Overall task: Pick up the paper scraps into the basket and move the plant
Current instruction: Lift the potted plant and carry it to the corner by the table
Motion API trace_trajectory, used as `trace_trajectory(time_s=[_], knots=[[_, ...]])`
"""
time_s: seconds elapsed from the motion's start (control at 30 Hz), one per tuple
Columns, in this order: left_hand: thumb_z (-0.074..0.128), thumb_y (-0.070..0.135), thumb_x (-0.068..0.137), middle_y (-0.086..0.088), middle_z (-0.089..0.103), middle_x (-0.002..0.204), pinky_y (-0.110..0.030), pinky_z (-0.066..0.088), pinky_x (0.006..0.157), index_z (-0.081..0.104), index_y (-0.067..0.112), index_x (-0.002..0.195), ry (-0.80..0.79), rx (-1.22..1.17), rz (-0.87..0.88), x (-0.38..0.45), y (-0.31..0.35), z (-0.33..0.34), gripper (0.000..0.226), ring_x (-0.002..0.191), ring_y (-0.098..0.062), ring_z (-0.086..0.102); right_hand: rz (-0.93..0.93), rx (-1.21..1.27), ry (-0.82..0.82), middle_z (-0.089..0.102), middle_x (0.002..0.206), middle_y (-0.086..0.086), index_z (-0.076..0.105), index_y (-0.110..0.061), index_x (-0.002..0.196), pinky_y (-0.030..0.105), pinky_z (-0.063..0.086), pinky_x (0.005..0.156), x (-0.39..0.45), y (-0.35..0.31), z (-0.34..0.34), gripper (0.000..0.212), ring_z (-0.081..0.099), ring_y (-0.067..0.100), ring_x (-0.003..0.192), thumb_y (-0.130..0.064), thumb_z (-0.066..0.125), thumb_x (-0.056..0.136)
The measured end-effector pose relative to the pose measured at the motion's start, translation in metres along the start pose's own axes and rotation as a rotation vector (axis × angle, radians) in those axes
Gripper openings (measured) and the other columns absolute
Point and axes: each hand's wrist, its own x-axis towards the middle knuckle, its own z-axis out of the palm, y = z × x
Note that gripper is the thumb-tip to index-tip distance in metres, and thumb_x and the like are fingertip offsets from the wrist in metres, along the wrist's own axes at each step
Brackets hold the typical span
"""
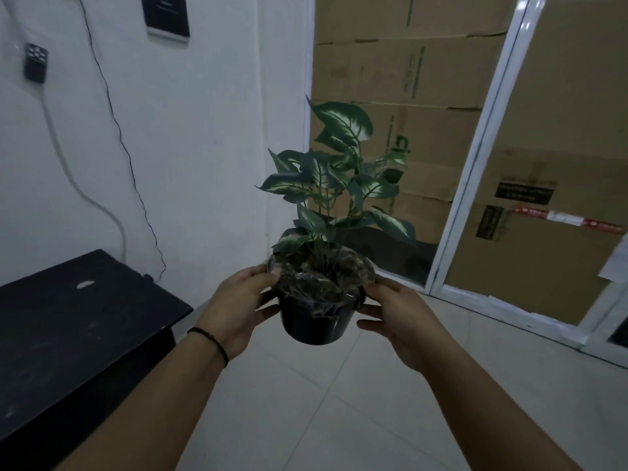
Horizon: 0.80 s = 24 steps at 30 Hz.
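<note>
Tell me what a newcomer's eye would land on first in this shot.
First, the potted plant at centre, held in the air above the pale tiled floor, its green-and-white leaves rising from a black pot with clear plastic film over the soil. The left hand and right hand grip the pot from either side. Next, the stacked cardboard boxes behind the glass on the right, and the black table at lower left.

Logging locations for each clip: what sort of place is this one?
Probably a storeroom or back office: stacked cardboard boxes behind a white-framed glass partition, a tiled floor, and a black table against a white wall.
</note>
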Motion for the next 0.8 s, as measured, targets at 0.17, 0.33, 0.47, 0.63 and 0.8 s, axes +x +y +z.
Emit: trace_trajectory(time_s=[0.17,0.33,0.47,0.63,0.8], knots=[[0.056,0.009,0.089,-0.009,0.070,0.104,-0.040,0.052,0.091,0.068,0.006,0.105,0.065,-0.040,-0.012,0.085,-0.013,0.000,0.020,0.094,-0.024,0.063,0.013,0.011,-0.072,0.069,0.102,0.002,0.062,-0.015,0.115,0.037,0.052,0.082,0.094,-0.003,-0.001,0.025,0.063,0.022,0.086,-0.015,0.046,0.097],[0.051,0.005,0.089,-0.008,0.070,0.105,-0.035,0.053,0.082,0.069,0.009,0.101,0.182,-0.095,-0.026,0.174,-0.022,0.005,0.022,0.093,-0.023,0.062,0.031,-0.021,-0.180,0.071,0.107,0.006,0.066,-0.015,0.107,0.030,0.052,0.077,0.198,-0.009,0.002,0.028,0.066,0.025,0.095,-0.007,0.043,0.096],[0.048,0.004,0.090,-0.005,0.070,0.104,-0.030,0.052,0.076,0.069,0.013,0.101,0.298,-0.152,-0.042,0.235,-0.025,0.002,0.025,0.093,-0.021,0.062,0.046,-0.076,-0.312,0.073,0.102,-0.002,0.066,-0.023,0.100,0.025,0.053,0.075,0.278,-0.017,0.011,0.028,0.067,0.020,0.097,-0.008,0.044,0.096],[0.042,-0.003,0.090,0.000,0.070,0.097,-0.020,0.055,0.067,0.068,0.013,0.099,0.449,-0.208,-0.033,0.297,-0.034,-0.023,0.031,0.087,-0.014,0.063,0.090,-0.058,-0.458,0.074,0.097,-0.006,0.063,-0.029,0.102,0.020,0.056,0.073,0.367,-0.008,0.048,0.031,0.068,0.015,0.097,-0.006,0.044,0.096],[0.039,-0.008,0.090,-0.006,0.068,0.103,-0.021,0.055,0.073,0.060,0.004,0.117,0.560,-0.250,-0.067,0.361,-0.046,-0.080,0.036,0.089,-0.015,0.062,0.134,-0.094,-0.526,0.073,0.097,-0.004,0.060,-0.027,0.111,0.025,0.054,0.077,0.449,0.015,0.112,0.034,0.067,0.014,0.095,-0.002,0.043,0.095]])
